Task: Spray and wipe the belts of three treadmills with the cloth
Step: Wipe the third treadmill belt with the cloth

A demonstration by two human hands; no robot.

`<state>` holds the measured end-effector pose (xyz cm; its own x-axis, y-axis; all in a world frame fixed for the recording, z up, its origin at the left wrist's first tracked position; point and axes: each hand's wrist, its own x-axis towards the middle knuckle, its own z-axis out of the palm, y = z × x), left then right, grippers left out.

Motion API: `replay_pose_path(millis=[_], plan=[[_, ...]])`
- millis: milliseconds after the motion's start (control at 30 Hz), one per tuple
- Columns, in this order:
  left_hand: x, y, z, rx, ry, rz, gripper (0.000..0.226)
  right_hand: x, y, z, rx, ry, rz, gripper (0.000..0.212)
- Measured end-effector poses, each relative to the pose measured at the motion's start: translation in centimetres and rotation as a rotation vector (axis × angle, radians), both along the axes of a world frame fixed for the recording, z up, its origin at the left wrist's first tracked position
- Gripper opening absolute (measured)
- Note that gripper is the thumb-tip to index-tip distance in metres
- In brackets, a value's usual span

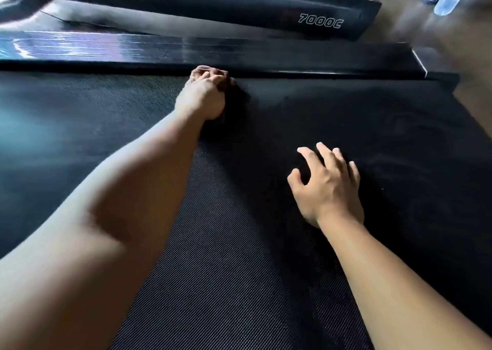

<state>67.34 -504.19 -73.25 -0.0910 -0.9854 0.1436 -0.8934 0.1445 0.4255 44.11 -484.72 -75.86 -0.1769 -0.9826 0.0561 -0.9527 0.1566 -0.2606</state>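
Two hands rest on the belt [239,243]. The left hand [203,96] is stretched to the far edge, just beside the side rail [292,59], its grip bunched closed on something dark, likely the cloth [234,91], though black on black makes it hard to tell. The right hand [327,184] lies nearer, fingers spread, holding nothing, seemingly bracing. The belt's long axis runs left to right, so the wipe probably goes sideways along the rail or back toward the near edge. A second treadmill [306,17] lies beyond; a pale bottle [450,1], perhaps the spray, sits far right, well apart from both hands, nearer the right.
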Motion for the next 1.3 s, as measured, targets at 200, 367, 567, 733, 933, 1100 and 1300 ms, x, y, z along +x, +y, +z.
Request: replay_pose_path(millis=[200, 367, 567, 733, 933, 1100, 1300], plan=[[-8.8, 4.6, -0.3, -0.056, -0.047, -0.351, 0.045, -0.2, -0.1, 0.3, 0.022, -0.021, 0.004, 0.056], [-5.0, 9.8, -0.8, -0.006, -0.052, -0.426, 0.055, -0.2, 0.1, 0.5, 0.024, -0.024, 0.008, 0.053], [6.2, 12.4, -1.2, 0.007, -0.095, -0.230, 0.053, -0.2, 0.1, 0.1, -0.006, -0.023, 0.002, 0.052], [9.7, 7.7, -0.4, 0.022, -0.106, 0.006, 0.053, -0.1, 0.0, -0.1, -0.017, -0.018, 0.005, 0.052], [1.9, 2.4, -0.1, 0.029, -0.066, 0.028, 0.056, 0.0, 0.0, -0.1, -0.009, -0.007, 0.007, 0.052], [-6.3, 4.4, -0.9, -0.003, -0.081, -0.216, 0.051, -0.3, 0.0, 0.1, 0.005, -0.028, 0.012, 0.054], [-6.2, 14.4, -0.4, -0.034, -0.047, -0.351, 0.050, -0.5, 0.0, 0.2, 0.012, -0.029, 0.015, 0.053]])
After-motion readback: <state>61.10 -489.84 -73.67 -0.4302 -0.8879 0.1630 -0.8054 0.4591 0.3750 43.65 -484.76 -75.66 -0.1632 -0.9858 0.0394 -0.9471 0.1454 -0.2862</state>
